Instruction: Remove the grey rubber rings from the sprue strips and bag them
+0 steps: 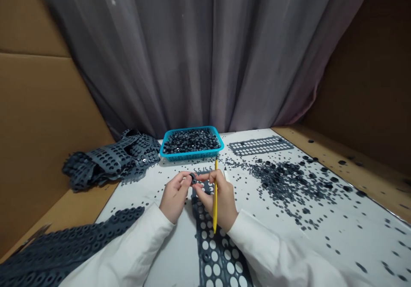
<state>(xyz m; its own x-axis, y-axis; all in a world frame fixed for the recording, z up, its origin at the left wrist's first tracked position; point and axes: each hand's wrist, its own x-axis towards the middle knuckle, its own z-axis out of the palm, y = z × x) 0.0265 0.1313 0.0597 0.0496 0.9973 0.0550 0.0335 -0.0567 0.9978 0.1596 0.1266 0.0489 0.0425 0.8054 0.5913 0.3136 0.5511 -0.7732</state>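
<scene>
A small black rubber ring [193,178] is pinched between the thumb and fingers of my left hand [175,196]. My right hand [222,199] is closed around a thin yellow pen-like tool [215,205], which stands nearly upright across the palm. Its thumb and fingertips meet the ring from the right; whether they also grip it I cannot tell. Beneath both hands runs a dark rubber sheet [205,227] punched with rows of round holes. One ring-shaped piece [206,257] still sits in that sheet. Just behind my right hand, a white pointed item [226,174] is partly hidden.
A blue basket [192,155] full of small black pieces stands at the back. Crumpled perforated sheets [109,160] lie left of it, and a stack of ringed sheets [73,244] sits front left. Another holed sheet [261,145] and scattered black discs [289,180] cover the right side.
</scene>
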